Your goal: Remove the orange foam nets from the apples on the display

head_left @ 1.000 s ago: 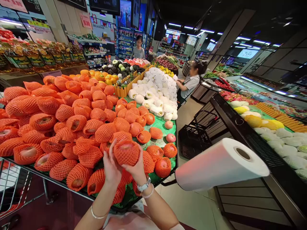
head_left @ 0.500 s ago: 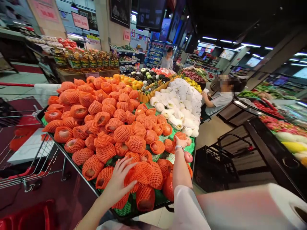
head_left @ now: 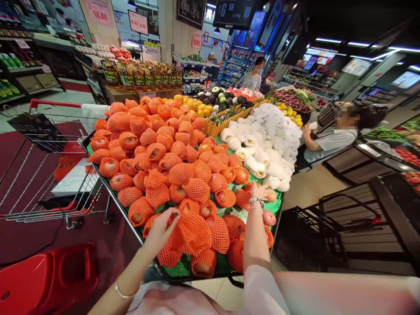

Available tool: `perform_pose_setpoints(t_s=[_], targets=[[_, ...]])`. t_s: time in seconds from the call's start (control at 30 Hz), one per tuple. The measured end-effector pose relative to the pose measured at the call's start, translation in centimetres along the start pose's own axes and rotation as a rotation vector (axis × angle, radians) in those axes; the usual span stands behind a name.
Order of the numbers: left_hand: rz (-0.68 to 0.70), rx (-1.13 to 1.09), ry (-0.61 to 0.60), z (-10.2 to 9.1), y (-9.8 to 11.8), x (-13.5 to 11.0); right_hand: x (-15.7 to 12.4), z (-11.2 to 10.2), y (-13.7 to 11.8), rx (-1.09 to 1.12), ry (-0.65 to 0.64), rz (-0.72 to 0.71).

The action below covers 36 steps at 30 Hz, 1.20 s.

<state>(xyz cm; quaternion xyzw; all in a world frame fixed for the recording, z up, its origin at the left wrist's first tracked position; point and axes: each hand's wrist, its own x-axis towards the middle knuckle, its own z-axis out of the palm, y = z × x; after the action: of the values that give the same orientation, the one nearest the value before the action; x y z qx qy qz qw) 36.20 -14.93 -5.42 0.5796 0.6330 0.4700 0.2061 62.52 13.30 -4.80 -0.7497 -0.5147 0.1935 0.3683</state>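
Note:
A pile of fruit in orange foam nets [head_left: 170, 162] covers a green-lined display stand [head_left: 183, 269]. My left hand [head_left: 162, 225] grips the net of one wrapped fruit [head_left: 192, 234] at the near edge of the pile. My right hand [head_left: 260, 191] reaches further out, to the pile's right edge. Its fingers are spread over a bare pink fruit [head_left: 271, 195]. A second bare pink fruit [head_left: 269, 217] lies just below that wrist, which wears a watch.
A wire shopping cart [head_left: 49, 175] stands to the left, with a red basket [head_left: 49, 275] below it. A black basket [head_left: 311, 236] sits on the floor at the right. White-netted fruit [head_left: 262, 131] lies behind. A person in grey [head_left: 334, 140] leans at the stand; another person [head_left: 252, 78] stands far back.
Both hands held one netted fruit up a second ago. It is now down on the pile under my left hand, and my right hand has reached out to the right edge. The view has swung left.

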Motion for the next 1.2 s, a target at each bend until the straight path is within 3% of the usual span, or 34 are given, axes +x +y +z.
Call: perform_pose_setpoints(t_s=[0.07,0.17,0.27,0.33,0.4,0.43,0.57,0.77,0.83,0.9,1.0,1.2], targets=[[-0.036,-0.02,0.036,-0.3,-0.1,0.7,-1.2,-0.5,-0.5,0.09,0.005,-0.027],[-0.064,-0.05,0.082,-0.6,-0.4,1.6,-5.2,-2.0,-1.4,0.299,-0.117,-0.202],[-0.083,-0.094,0.155,-0.4,-0.4,2.1,-11.8,-3.8,-1.7,0.482,-0.336,-0.378],[-0.093,-0.147,0.195,0.1,-0.1,2.2,-16.4,-4.3,-1.5,0.644,-0.644,-0.478],[-0.09,-0.235,0.198,0.8,0.3,2.1,-20.2,-3.9,-1.0,0.651,-0.859,-0.46],[-0.093,-0.287,0.191,1.1,0.5,2.1,-21.5,-3.5,-0.7,0.649,-0.888,-0.43],[-0.151,-0.5,0.175,2.3,0.6,1.8,-24.4,-1.3,0.9,0.638,-0.69,-0.429],[-0.201,-0.647,0.111,2.2,0.1,1.1,-26.8,-0.8,2.2,0.625,-0.086,-0.441],[-0.203,-0.722,0.027,2.1,0.3,0.7,-27.5,-0.7,2.6,0.684,-0.062,-0.468],[-0.219,-0.831,-0.08,2.2,0.4,0.3,-27.9,-0.5,3.1,0.742,-0.116,-0.455],[-0.218,-0.892,-0.248,2.8,0.1,-0.1,-28.2,-0.2,4.1,0.773,-0.101,-0.323],[0.004,-0.269,-0.408,3.5,-0.9,0.6,-28.6,-0.2,6.1,0.669,0.001,-0.216]])
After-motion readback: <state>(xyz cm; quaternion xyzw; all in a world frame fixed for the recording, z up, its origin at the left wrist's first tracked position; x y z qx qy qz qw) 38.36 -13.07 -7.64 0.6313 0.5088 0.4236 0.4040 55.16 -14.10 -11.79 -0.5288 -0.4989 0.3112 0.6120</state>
